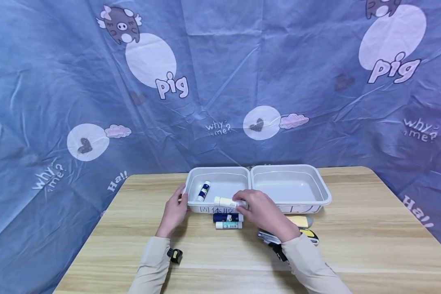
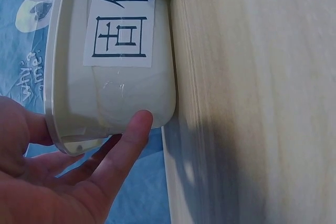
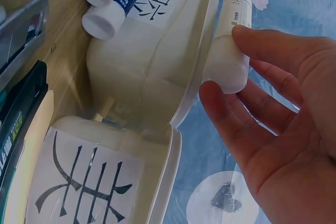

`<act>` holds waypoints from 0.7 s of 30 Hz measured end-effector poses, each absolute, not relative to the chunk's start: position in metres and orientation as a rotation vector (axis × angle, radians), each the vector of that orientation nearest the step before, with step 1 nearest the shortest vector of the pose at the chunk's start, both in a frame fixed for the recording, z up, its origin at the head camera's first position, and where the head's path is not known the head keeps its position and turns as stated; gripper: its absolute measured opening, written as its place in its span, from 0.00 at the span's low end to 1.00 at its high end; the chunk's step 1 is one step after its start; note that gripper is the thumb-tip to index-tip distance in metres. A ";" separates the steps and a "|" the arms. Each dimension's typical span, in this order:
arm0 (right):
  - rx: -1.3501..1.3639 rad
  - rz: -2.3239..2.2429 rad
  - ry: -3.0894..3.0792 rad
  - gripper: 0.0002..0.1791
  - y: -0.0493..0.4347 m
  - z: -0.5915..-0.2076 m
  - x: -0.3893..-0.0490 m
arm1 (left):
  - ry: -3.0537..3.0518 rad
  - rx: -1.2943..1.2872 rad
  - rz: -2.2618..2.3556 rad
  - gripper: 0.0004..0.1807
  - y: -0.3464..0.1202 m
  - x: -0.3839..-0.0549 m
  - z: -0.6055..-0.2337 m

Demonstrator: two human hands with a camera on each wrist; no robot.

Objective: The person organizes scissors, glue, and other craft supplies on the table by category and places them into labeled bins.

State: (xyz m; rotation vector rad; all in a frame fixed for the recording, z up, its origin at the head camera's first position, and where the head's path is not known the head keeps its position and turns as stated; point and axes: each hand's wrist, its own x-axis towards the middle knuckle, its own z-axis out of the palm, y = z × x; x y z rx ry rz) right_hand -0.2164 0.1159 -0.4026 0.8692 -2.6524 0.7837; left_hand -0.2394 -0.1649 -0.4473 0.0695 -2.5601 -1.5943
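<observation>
My right hand (image 1: 262,210) pinches a white glue stick (image 1: 226,201) between thumb and fingers, over the front rim of the left grey bin (image 1: 220,171). In the right wrist view that stick's clear end lies toward the fingertips. Inside this bin a blue-and-white glue stick (image 1: 203,191) leans at a slant. At the bin's left front corner, my left hand (image 1: 173,212) holds it, the thumb against the front wall. Two more sticks, a dark blue glue stick (image 1: 228,217) and a white-and-teal one (image 1: 229,225), lie side by side before the bin.
A second grey bin (image 1: 290,197) adjoins on the right; both carry paper labels with Chinese characters. Several utility knives (image 1: 309,236) lie in front of it, partly hidden by my right hand and forearm. A blue patterned cloth (image 1: 220,81) hangs behind the wooden table (image 1: 220,261).
</observation>
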 end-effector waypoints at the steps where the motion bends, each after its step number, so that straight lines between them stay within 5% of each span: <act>1: 0.867 0.782 -2.649 0.13 0.116 -0.403 -0.217 | -2.560 0.072 -1.597 0.27 -0.165 -0.240 -0.448; 21: 0.754 0.862 -2.682 0.10 0.131 -0.400 -0.224 | -2.578 0.061 -1.604 0.28 -0.167 -0.241 -0.448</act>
